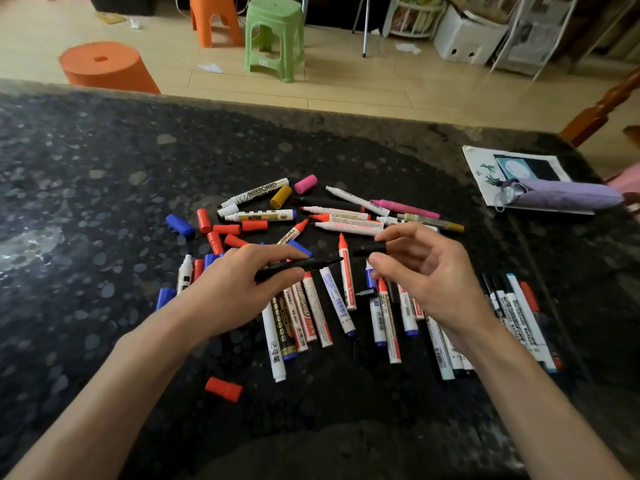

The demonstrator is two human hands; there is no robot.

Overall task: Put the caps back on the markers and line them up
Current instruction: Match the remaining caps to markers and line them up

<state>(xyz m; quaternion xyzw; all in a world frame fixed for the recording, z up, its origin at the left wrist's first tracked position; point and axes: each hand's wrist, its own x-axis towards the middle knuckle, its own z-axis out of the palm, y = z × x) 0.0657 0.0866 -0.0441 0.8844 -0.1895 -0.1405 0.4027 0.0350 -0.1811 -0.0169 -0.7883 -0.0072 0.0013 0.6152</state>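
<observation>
My left hand (239, 285) grips a thin black marker (311, 264), uncapped, its tip pointing right. My right hand (426, 271) pinches a black cap (369, 249) just right of and slightly above that tip; cap and tip are apart. Under both hands lies a loose pile of several uncapped markers (329, 299) with red, blue and black tips. Loose red caps (227, 233) and blue caps (179, 225) are scattered to the left, and one red cap (223, 389) lies nearer me. A row of capped markers (519, 317) lies side by side at the right.
The dark speckled table (104, 174) carries a sheet of paper (485, 168) with a purple folded umbrella (561, 195) at the far right. Pink (305, 183) and yellow caps (280, 196) lie at the back of the pile. Plastic stools (273, 32) stand on the floor beyond.
</observation>
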